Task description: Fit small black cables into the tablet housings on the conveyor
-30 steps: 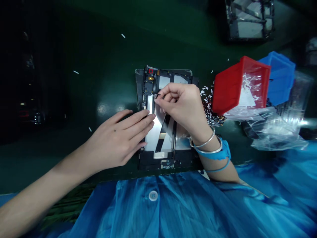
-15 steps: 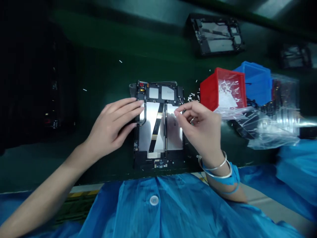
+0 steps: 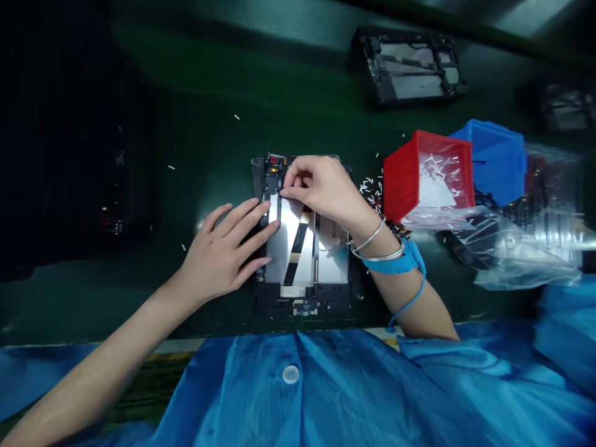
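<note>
An opened tablet (image 3: 269,299) lies on the green bench, its silver battery (image 3: 333,264) and a slanting black flex ribbon (image 3: 297,253) exposed. My left hand (image 3: 230,251) rests over its left edge, fingers spread. Across the upper part of the tablet reaches my right hand (image 3: 323,189), thumb and forefinger pinched beside a thin black cable (image 3: 279,205) near the upper left corner. Whatever is between those fingertips is too small to make out. Just above left of the pinch is a small red part (image 3: 273,160).
A red bin (image 3: 401,180) of small white strips stands to the right, with loose strips beside it. Behind it is a blue bin (image 3: 500,161); clear plastic bags (image 3: 516,248) lie in front. Another opened tablet (image 3: 412,77) sits at the back.
My right hand has moved left and slightly up, from over the battery's right side to the tablet's upper left. The left hand's fingers have spread and shifted a little.
</note>
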`<action>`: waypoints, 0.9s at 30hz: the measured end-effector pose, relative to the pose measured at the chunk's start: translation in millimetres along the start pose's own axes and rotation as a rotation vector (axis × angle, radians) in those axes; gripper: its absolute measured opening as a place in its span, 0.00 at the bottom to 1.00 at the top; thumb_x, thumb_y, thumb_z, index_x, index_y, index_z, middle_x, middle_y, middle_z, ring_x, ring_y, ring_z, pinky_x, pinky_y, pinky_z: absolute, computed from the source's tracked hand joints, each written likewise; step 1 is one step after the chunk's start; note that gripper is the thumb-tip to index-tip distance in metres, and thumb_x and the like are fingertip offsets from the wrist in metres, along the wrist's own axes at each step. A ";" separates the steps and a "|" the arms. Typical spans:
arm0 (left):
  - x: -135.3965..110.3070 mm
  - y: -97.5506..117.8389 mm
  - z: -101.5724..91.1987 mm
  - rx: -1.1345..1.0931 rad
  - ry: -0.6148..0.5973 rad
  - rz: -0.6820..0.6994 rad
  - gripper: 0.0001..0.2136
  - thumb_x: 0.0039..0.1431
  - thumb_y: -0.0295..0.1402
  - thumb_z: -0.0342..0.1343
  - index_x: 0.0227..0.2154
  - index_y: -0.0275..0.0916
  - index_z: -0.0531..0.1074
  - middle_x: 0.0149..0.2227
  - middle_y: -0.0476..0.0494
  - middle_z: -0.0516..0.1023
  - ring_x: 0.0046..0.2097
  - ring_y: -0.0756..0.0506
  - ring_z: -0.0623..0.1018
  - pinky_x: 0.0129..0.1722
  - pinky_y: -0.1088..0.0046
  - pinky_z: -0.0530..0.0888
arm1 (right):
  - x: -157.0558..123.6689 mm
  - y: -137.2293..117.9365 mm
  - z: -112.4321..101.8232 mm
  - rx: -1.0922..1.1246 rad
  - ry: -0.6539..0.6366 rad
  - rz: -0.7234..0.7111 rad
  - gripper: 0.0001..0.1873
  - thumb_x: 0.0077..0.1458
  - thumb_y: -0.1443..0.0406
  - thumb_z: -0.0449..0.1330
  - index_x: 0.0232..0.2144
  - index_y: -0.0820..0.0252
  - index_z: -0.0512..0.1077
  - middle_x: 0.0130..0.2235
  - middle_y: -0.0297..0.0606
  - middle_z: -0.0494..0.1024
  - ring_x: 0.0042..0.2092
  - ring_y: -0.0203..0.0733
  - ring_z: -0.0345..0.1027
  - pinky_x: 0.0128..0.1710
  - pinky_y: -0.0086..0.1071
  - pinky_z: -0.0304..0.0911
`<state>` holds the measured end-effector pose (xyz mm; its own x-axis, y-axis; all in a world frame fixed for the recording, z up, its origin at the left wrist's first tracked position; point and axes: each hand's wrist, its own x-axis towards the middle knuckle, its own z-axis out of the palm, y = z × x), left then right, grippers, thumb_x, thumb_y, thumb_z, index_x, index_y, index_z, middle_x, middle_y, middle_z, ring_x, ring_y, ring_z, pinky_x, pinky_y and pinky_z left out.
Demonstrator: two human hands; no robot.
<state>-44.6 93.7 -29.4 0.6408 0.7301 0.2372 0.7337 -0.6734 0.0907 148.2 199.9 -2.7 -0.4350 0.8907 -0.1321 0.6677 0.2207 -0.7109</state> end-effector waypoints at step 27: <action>1.8 -8.5 4.5 -0.166 -0.035 0.080 0.19 0.68 0.36 0.41 0.58 0.37 0.63 0.61 0.41 0.65 0.64 0.40 0.62 0.61 0.58 0.58 | 6.6 -8.6 0.5 -0.126 -0.011 0.078 0.10 0.45 0.71 0.65 0.18 0.54 0.69 0.22 0.32 0.73 0.27 0.40 0.65 0.27 0.36 0.57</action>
<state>-48.6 101.3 -34.1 0.7050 0.6753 0.2168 0.6349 -0.7371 0.2315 139.2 203.7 2.2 -0.3848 0.9030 -0.1913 0.7701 0.1997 -0.6059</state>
